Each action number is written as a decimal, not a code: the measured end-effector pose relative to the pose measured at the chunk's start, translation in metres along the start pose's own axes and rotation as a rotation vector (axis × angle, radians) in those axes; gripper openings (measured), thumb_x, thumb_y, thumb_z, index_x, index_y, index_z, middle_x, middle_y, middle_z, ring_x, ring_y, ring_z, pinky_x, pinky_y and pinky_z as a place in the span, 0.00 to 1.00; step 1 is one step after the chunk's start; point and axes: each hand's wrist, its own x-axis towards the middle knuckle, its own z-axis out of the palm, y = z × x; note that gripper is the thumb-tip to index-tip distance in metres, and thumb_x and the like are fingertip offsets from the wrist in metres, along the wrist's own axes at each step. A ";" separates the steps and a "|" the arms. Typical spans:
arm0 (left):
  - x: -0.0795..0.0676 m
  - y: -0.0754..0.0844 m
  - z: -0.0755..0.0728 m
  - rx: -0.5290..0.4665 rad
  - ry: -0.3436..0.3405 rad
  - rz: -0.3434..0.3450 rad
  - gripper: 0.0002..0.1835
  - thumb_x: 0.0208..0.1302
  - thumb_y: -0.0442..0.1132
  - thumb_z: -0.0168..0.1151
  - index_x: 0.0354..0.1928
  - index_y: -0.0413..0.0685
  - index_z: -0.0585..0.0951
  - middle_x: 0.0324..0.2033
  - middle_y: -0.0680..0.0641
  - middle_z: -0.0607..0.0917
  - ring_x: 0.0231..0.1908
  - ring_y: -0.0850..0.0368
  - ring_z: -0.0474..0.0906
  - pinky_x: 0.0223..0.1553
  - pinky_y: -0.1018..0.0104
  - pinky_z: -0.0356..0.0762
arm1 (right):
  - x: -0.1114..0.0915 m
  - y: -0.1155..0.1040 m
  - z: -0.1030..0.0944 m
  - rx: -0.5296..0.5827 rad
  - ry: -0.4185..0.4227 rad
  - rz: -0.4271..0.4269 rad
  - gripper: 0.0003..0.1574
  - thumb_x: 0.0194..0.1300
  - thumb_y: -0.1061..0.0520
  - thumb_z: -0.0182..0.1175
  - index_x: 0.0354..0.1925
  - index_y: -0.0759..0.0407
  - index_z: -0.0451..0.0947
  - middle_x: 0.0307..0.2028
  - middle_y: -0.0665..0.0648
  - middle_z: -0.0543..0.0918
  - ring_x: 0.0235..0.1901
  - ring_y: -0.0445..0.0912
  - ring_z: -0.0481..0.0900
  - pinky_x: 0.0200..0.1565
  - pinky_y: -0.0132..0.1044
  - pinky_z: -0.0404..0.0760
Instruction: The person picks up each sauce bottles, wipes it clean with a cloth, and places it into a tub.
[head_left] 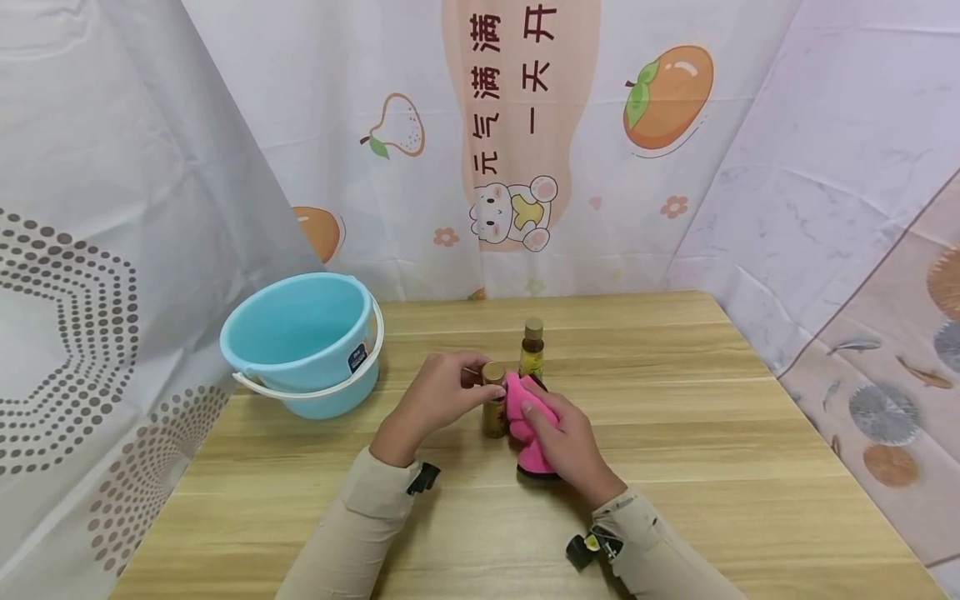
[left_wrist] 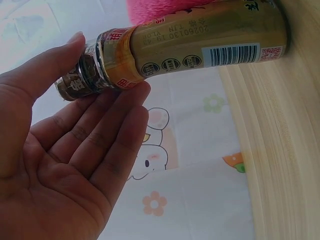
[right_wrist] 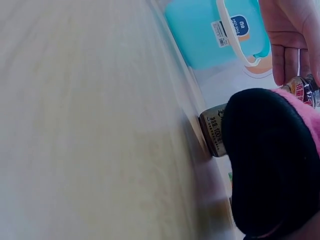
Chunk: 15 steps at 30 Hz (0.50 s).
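A small bottle with a gold label and a dark cap (left_wrist: 210, 47) stands upright on the table. My left hand (head_left: 442, 385) holds it around the cap and neck, thumb on one side and fingers on the other. My right hand (head_left: 566, 437) grips a fuzzy pink cloth-like item (head_left: 536, 421) against the bottle's right side. In the right wrist view this item shows a broad black underside (right_wrist: 272, 162), which covers part of the bottle; its exact kind is unclear. Just behind my right hand stands a second bottle (head_left: 532, 354) with a yellow label and brownish cap.
A light blue bucket (head_left: 300, 375) with a white handle stands at the table's left back. The wooden table (head_left: 675, 467) ends at a printed curtain (head_left: 600, 192) behind, with more hanging cloth at both sides.
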 end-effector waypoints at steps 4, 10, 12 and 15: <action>0.000 0.001 -0.001 0.005 0.005 0.002 0.22 0.62 0.50 0.77 0.55 0.49 0.86 0.44 0.50 0.91 0.43 0.58 0.89 0.46 0.61 0.89 | 0.000 0.001 0.001 0.038 0.012 -0.041 0.24 0.76 0.40 0.60 0.67 0.35 0.78 0.50 0.52 0.84 0.44 0.47 0.81 0.40 0.36 0.84; -0.001 0.001 0.000 0.002 0.012 0.010 0.23 0.61 0.49 0.77 0.55 0.49 0.86 0.43 0.50 0.91 0.43 0.57 0.90 0.46 0.60 0.89 | -0.001 0.000 0.000 0.111 0.027 -0.110 0.24 0.79 0.44 0.57 0.69 0.38 0.77 0.50 0.55 0.83 0.43 0.48 0.84 0.38 0.37 0.87; -0.001 0.001 0.000 -0.003 0.009 0.013 0.23 0.61 0.49 0.77 0.55 0.49 0.86 0.44 0.50 0.91 0.43 0.56 0.90 0.46 0.60 0.89 | -0.001 -0.002 -0.001 0.130 0.032 -0.126 0.24 0.79 0.46 0.56 0.70 0.39 0.76 0.48 0.57 0.82 0.40 0.48 0.84 0.36 0.38 0.87; -0.001 0.002 0.000 -0.007 0.003 0.009 0.22 0.61 0.49 0.77 0.54 0.49 0.86 0.44 0.49 0.91 0.43 0.56 0.90 0.46 0.60 0.89 | -0.001 -0.004 -0.002 0.153 0.026 -0.145 0.25 0.80 0.48 0.56 0.71 0.40 0.74 0.50 0.57 0.81 0.40 0.47 0.84 0.35 0.39 0.88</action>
